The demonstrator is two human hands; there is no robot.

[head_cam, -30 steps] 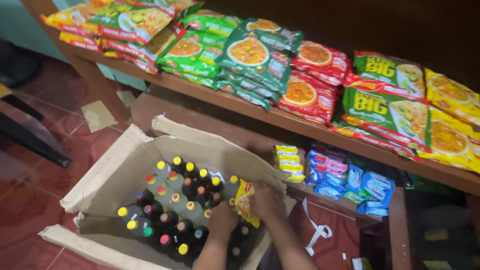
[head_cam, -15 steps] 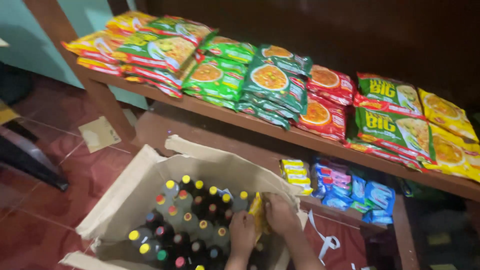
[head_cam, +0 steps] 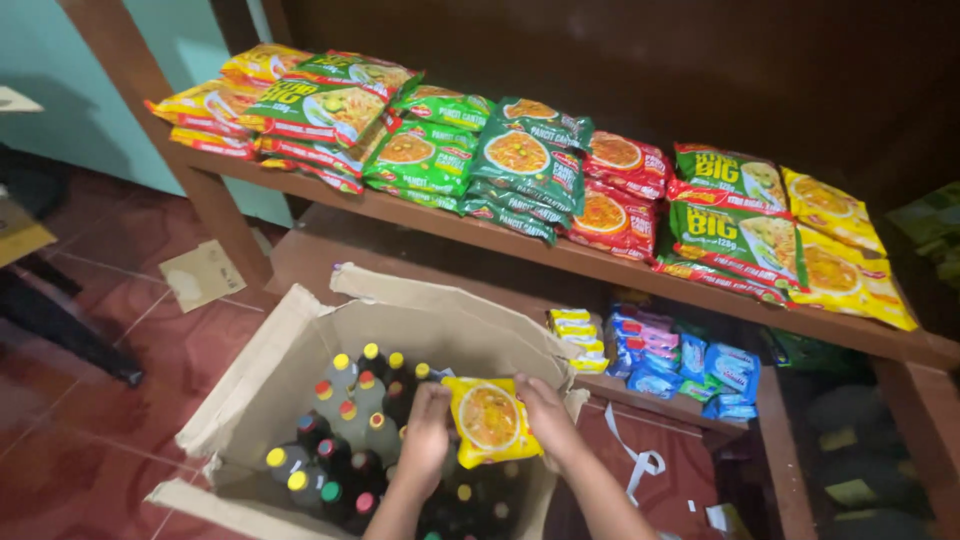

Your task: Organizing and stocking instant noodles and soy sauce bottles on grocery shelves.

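Two hands around yellow packet

hands hide the yellow packet's side edges; forearms cut off below.

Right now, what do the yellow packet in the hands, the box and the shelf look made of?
Yellow packet: glossy plastic film, it seems; it shines and crinkles at the edges.
Box: plain brown corrugated cardboard, matte, with bent, torn flaps.
Shelf: dark brown wood, probably stained, low sheen; the grain is too blurred to confirm.
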